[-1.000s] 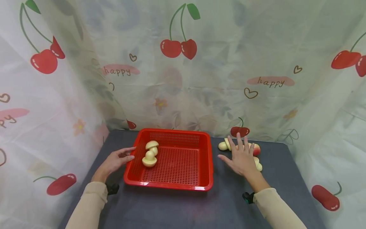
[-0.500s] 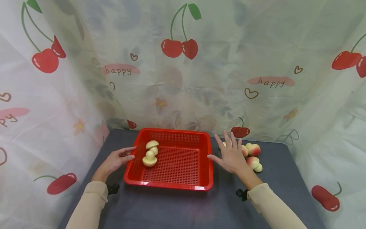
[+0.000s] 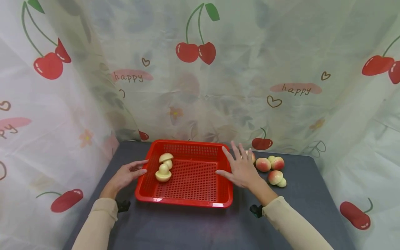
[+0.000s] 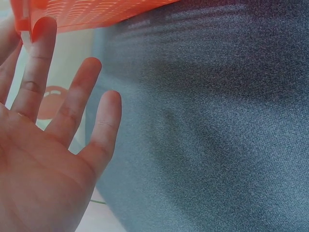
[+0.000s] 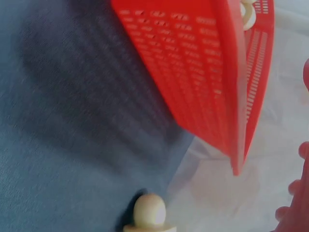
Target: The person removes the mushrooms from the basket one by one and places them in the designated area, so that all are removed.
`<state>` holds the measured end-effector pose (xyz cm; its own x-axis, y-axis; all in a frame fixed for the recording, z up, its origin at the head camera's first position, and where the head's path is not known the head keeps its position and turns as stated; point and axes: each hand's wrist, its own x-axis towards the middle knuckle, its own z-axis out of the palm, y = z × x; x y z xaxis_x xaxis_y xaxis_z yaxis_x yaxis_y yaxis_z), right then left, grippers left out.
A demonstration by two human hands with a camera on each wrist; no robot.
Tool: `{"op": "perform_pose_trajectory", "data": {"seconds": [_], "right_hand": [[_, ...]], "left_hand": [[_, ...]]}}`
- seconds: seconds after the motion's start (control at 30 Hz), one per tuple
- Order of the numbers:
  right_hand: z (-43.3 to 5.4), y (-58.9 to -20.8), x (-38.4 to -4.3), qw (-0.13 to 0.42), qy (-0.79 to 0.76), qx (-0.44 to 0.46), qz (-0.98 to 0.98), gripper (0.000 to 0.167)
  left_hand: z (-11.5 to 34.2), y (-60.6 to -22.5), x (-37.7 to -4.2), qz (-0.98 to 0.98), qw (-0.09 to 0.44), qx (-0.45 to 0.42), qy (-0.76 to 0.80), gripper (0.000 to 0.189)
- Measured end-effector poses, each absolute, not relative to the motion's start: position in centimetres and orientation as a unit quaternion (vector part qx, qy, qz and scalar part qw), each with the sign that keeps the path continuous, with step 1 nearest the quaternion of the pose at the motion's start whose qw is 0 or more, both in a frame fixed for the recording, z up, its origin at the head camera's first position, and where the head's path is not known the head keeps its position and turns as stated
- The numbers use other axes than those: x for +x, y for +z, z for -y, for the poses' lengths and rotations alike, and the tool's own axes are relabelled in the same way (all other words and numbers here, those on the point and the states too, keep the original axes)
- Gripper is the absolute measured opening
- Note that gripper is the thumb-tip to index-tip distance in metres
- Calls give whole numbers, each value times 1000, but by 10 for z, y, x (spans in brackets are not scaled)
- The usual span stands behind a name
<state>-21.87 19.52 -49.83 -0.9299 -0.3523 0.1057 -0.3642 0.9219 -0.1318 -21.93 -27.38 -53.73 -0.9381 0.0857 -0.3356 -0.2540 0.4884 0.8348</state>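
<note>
My left hand point(image 3: 128, 176) is at the left rim of a red plastic basket point(image 3: 184, 205), its fingertips right at the rim. In the left wrist view its fingers point(image 4: 73, 104) are fairly straight, one against the basket's edge. My right hand point(image 3: 242, 171) spreads its fingers over the basket's right rim and holds nothing. Inside the basket, on the left, lie two cream toy mushrooms, one behind point(image 3: 166, 158) and one in front point(image 3: 163, 176). The right wrist view shows a cream mushroom point(image 5: 149, 211) on the table beside the basket; my right hand hides it in the head view.
Right of the basket, several red-and-cream toy mushrooms lie on the dark grey table point(image 3: 200, 225), among them a front one point(image 3: 275, 177) and a middle one point(image 3: 263, 164). A cherry-printed curtain point(image 3: 200, 97) encloses the table at the back and sides.
My right hand has moved left, from above the mushrooms to the basket's right rim, uncovering several red-and-cream ones. The left hand, the basket and the mushrooms in it stay in place.
</note>
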Motion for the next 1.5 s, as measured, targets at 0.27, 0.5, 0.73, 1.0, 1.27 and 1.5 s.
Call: {"op": "perform_pose_trajectory", "data": {"seconds": [0.27, 0.5, 0.73, 1.0, 1.27, 1.5], "right_hand": [[-174, -495, -222, 30, 88, 203, 975, 95], [-154, -494, -223, 16, 95, 226, 969, 95], [-135, -492, -225, -1, 105, 245, 964, 95], [-121, -491, -230, -17, 103, 258, 960, 95], [-103, -492, -240, -56, 107, 267, 956, 94], [-89, -491, -251, -82, 115, 278, 950, 95]], "left_hand": [[275, -539, -221, -846, 168, -49, 504, 65], [275, -540, -221, -862, 158, -48, 480, 64], [278, -542, -221, -865, 162, -48, 473, 64], [278, -540, -223, -860, 166, -35, 482, 62], [279, -535, -224, -865, 176, -44, 469, 62], [279, -529, -228, -865, 188, -51, 463, 63]]}}
